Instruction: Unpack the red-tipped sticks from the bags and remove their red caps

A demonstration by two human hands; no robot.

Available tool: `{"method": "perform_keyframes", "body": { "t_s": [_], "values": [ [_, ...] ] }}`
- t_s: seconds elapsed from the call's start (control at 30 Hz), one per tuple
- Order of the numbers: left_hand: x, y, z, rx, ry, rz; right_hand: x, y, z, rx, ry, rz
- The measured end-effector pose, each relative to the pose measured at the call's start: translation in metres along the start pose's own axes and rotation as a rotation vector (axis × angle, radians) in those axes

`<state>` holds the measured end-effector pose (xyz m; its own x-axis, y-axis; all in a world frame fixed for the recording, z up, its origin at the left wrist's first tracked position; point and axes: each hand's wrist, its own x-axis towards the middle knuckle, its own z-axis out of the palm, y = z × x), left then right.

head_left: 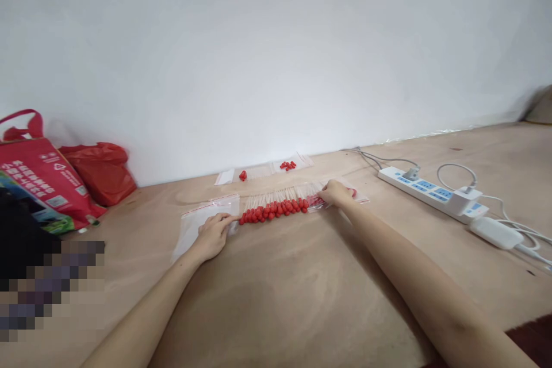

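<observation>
A row of thin pale sticks with red tips (273,210) lies side by side on the wooden surface, red ends toward me. My left hand (212,236) rests at the row's left end, its index finger stretched out against the outermost red tip. Beneath and behind that hand lies a clear zip bag (187,227). At the right end, my right hand (338,192) is closed with fingertips down on another clear zip bag (362,200), which has red pieces showing through it. The exact grip of its fingertips is partly hidden.
Near the wall lie more clear bags (261,172) with small red pieces (288,166). A white power strip (431,191) with plugs, cables and a white adapter (495,233) sits to the right. Red bags (103,169) stand on the left.
</observation>
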<state>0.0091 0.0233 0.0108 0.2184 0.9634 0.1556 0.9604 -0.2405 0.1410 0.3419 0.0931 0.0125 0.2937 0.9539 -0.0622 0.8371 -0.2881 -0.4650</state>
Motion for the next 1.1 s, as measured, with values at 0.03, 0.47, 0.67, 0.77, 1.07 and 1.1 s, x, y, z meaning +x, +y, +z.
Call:
{"method": "perform_keyframes", "body": {
  "t_s": [0.03, 0.47, 0.67, 0.77, 1.07, 1.1],
  "values": [
    [-0.001, 0.000, 0.001, 0.004, 0.012, 0.004, -0.001, -0.001, -0.001, 0.013, 0.010, -0.004],
    [-0.005, 0.001, 0.005, 0.046, 0.013, 0.018, -0.013, -0.015, -0.011, 0.115, 0.454, -0.281],
    [-0.005, 0.001, 0.006, 0.070, 0.010, 0.034, -0.022, -0.021, -0.022, 0.482, 0.569, -0.287],
    [-0.005, 0.000, 0.008, 0.041, 0.052, 0.024, -0.040, -0.020, -0.020, 0.911, 0.304, -0.332],
    [-0.003, -0.011, 0.013, -0.094, 0.218, 0.151, -0.106, -0.004, 0.022, 0.932, -0.586, -0.655],
    [-0.003, -0.011, 0.012, -0.076, 0.241, 0.167, -0.106, -0.004, 0.026, 0.881, -0.601, -0.685]
  ]
}}
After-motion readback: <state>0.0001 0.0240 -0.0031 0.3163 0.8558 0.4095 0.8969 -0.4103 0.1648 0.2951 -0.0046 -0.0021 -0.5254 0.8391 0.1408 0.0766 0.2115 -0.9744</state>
